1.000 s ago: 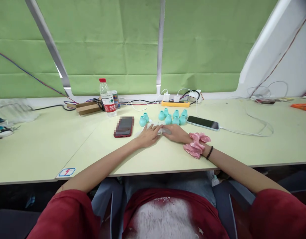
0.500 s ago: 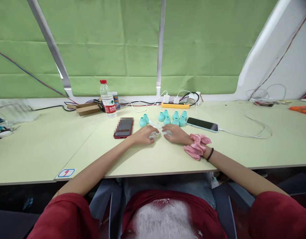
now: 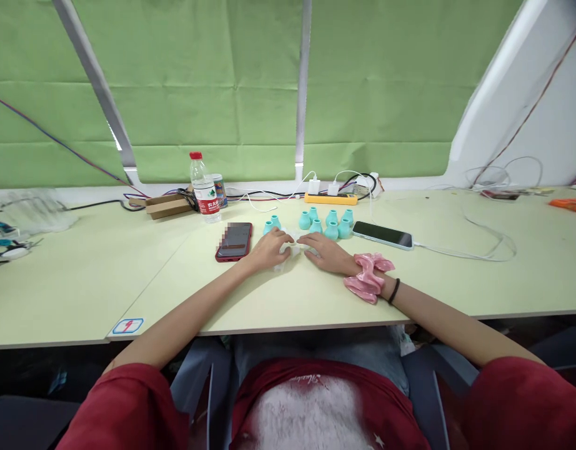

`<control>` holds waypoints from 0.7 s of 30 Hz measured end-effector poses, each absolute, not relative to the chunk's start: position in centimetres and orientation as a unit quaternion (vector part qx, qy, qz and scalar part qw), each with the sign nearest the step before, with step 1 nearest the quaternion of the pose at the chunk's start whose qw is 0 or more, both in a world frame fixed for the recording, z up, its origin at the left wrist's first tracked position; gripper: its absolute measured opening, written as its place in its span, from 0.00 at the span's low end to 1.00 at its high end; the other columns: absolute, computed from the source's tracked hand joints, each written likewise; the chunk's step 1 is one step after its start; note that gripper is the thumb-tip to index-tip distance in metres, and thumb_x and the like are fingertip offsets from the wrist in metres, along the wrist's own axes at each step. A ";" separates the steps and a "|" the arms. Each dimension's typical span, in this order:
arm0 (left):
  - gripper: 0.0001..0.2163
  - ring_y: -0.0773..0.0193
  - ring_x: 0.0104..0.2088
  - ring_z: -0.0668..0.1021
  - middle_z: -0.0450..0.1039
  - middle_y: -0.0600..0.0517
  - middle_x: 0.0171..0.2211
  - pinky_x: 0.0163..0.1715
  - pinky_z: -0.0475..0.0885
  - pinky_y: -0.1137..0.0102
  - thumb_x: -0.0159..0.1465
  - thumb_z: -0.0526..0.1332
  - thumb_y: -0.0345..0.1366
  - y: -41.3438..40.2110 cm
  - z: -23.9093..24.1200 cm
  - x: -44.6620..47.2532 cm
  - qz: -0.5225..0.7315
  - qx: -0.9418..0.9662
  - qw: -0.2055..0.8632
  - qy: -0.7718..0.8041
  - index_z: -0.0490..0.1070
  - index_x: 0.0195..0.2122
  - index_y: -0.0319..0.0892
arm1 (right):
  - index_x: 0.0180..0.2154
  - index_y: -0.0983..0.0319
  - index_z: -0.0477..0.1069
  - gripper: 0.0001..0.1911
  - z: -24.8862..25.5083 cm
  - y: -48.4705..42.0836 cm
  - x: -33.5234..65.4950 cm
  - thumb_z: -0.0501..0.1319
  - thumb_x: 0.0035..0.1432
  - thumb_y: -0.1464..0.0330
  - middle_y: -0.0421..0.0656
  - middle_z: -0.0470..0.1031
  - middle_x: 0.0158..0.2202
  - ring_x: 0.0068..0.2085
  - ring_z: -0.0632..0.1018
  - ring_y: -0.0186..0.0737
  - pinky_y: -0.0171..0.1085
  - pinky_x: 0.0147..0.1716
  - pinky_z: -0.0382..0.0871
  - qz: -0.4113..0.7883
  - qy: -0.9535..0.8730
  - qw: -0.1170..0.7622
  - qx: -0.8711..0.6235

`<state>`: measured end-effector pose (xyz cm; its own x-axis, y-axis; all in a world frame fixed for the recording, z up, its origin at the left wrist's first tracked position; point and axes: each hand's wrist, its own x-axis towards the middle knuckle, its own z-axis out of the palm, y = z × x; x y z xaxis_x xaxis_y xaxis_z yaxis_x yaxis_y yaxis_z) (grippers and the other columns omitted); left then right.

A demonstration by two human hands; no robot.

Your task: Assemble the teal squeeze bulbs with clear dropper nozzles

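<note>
Both my hands rest on the pale green table (image 3: 316,294), meeting over a small clear plastic bag (image 3: 288,253). My left hand (image 3: 268,249) lies on the bag's left side with its fingers curled on the plastic. My right hand (image 3: 322,252) lies on the bag's right side, fingers stretched toward the left hand; a pink scrunchie (image 3: 365,277) and a black band sit on that wrist. Just beyond the hands stand several small teal vases (image 3: 326,224). What the bag holds is hidden.
A red-cased phone (image 3: 234,240) lies left of the hands, and a phone on a white cable (image 3: 382,234) lies to the right. At the back are a water bottle (image 3: 203,188), a cardboard box (image 3: 168,204) and a yellow power strip (image 3: 330,198).
Both hands have shifted slightly on the bag, the left moving forward toward the teal vases. The bag now shows a little more below the fingers.
</note>
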<state>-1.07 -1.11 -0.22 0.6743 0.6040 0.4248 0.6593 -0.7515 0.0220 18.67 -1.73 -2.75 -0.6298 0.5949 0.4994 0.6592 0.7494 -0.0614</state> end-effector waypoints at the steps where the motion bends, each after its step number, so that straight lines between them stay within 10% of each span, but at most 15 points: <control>1: 0.12 0.59 0.39 0.68 0.69 0.47 0.33 0.40 0.63 0.66 0.55 0.51 0.31 -1.0 -0.2 -1.1 -0.206 -0.908 0.079 -0.356 0.68 0.38 0.38 | 0.48 0.63 0.60 0.17 -2.8 -1.6 18.4 0.48 0.55 0.70 0.47 0.66 0.43 0.46 0.64 0.42 0.44 0.45 0.61 -0.062 -0.905 0.241 -0.345; 21: 0.14 0.63 0.29 0.73 0.72 0.52 0.27 0.32 0.64 0.71 0.51 0.56 0.38 -1.0 -0.2 -1.2 -0.147 -0.902 0.024 -0.405 0.68 0.39 0.42 | 0.40 0.64 0.66 0.12 -2.9 -0.9 17.9 0.51 0.54 0.71 0.44 0.69 0.37 0.39 0.65 0.40 0.40 0.40 0.60 -0.036 -0.885 0.233 -0.402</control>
